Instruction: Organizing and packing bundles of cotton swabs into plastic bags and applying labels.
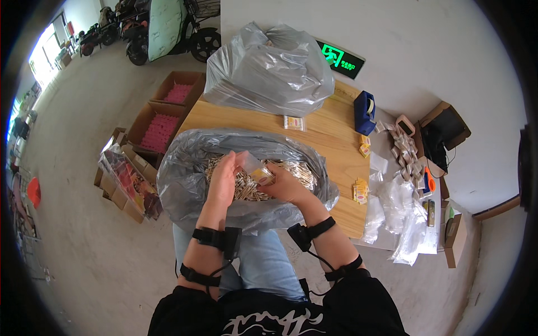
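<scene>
Both my hands are over a large grey plastic bag (185, 193) lying open on the table, filled with loose sticks with pale tips that look like cotton swabs (300, 173). Between the hands is a small clear plastic packet (256, 169) with a yellow and white label card in it. My right hand (284, 185) grips its lower end near the card. At the packet's other end, my left hand (223, 178) has its fingers close together at the clear edge; part of its grip is hidden.
On the wooden table (224, 119) stand another stuffed grey bag (274, 73), a filled packet (294, 122), a blue tape dispenser (364, 112) and yellow cards (360, 191). Clear bags (395, 204) lie at right. Cartons (157, 131) with pink items stand at left.
</scene>
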`<state>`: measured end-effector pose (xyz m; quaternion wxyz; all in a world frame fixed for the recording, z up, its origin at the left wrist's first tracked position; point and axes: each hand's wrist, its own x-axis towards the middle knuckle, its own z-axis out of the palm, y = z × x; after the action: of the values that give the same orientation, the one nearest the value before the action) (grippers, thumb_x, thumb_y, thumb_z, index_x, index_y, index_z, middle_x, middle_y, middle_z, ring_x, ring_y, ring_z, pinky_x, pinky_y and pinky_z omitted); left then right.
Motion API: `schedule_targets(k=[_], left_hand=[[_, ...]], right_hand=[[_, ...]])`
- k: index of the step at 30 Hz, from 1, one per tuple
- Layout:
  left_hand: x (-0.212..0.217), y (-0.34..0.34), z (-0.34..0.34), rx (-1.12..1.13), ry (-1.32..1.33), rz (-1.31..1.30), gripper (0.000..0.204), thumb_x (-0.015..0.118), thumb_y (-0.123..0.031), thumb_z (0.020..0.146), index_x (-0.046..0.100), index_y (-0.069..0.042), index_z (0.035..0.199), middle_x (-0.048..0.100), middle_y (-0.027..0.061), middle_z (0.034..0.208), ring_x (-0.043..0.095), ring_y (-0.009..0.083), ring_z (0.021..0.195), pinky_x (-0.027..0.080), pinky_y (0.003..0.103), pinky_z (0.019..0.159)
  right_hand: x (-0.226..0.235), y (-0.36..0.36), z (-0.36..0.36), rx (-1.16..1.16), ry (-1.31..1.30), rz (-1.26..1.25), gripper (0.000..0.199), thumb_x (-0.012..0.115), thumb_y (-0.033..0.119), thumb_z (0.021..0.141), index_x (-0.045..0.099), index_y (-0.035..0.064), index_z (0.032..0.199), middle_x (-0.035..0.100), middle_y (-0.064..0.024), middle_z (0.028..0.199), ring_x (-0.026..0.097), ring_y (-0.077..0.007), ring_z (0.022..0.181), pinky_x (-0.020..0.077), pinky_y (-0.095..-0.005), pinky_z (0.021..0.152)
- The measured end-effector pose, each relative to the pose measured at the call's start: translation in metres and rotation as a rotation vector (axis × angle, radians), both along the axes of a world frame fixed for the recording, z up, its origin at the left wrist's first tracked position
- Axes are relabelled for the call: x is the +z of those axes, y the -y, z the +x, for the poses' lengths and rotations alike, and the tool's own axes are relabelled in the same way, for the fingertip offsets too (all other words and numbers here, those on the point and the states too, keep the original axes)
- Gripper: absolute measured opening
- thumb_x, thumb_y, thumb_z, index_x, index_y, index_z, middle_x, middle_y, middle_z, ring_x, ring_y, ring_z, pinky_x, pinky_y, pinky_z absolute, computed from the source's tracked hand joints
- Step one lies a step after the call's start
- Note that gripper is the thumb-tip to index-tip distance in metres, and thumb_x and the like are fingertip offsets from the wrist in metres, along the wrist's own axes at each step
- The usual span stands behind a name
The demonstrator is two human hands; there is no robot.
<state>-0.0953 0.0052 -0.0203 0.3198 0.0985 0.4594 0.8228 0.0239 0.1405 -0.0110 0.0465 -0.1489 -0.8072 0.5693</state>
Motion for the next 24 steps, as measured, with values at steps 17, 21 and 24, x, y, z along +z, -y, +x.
schedule_targets(k=[17,21,24], left_hand=[[-0.010,-0.003,0.011,-0.081,0.051,-0.060,0.033,0.065,-0.004,0.080,0.049,-0.002,0.109,0.059,0.0044,0.093,0.056,0.0119,0.087,0.046,0.025,0.076],[-0.024,-0.004,0.008,-0.025,-0.119,-0.114,0.040,0.068,0.001,0.076,0.045,-0.002,0.109,0.058,0.0074,0.095,0.057,0.0145,0.087,0.046,0.028,0.077],[-0.029,0.000,-0.002,0.086,-0.084,-0.110,0.039,0.068,0.002,0.075,0.045,-0.001,0.107,0.058,0.0082,0.096,0.057,0.0150,0.087,0.047,0.029,0.077]], right_hand=[[0.010,-0.021,0.003,0.109,0.226,-0.571,0.031,0.070,0.002,0.074,0.056,0.0032,0.101,0.060,-0.0013,0.079,0.054,-0.0083,0.060,0.0417,-0.0205,0.052],[0.010,-0.019,-0.001,0.144,0.255,-0.570,0.028,0.070,0.001,0.074,0.057,0.0030,0.098,0.060,-0.0010,0.074,0.053,-0.0086,0.058,0.0408,-0.0207,0.051],[0.003,-0.026,0.001,0.119,0.292,-0.538,0.029,0.071,0.005,0.073,0.057,0.0031,0.098,0.060,-0.0014,0.073,0.053,-0.0092,0.057,0.0401,-0.0212,0.050]])
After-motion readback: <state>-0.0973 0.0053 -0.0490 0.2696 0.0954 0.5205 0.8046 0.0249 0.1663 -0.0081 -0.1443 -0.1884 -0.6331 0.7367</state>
